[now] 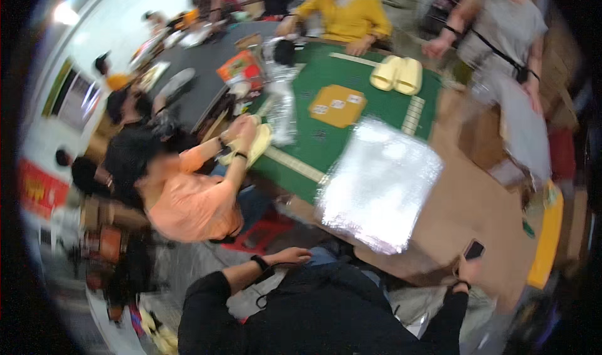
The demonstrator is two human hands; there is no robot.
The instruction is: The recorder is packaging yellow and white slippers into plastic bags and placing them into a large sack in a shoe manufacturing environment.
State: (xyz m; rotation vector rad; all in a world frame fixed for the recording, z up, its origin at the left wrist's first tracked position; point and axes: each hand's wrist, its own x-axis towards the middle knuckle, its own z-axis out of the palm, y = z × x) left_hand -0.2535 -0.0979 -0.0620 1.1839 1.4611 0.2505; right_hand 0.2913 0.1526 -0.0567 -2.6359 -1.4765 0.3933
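Observation:
My left hand rests by my lap at the near side of the table, fingers loosely stretched, with nothing seen in it. At the table's near right, my right hand is closed at the lower end of a dark-screened smartphone; blur hides the exact finger positions. In front of me lies a stack of shiny clear plastic bags, partly over the green table mat. A pair of pale yellow slippers sits at the mat's far right.
On my left, a person in orange handles another pale yellow slipper. Across the table sits a person in yellow; someone in grey stands far right. More clear plastic lies on the mat's left. A yellow strip edges the right.

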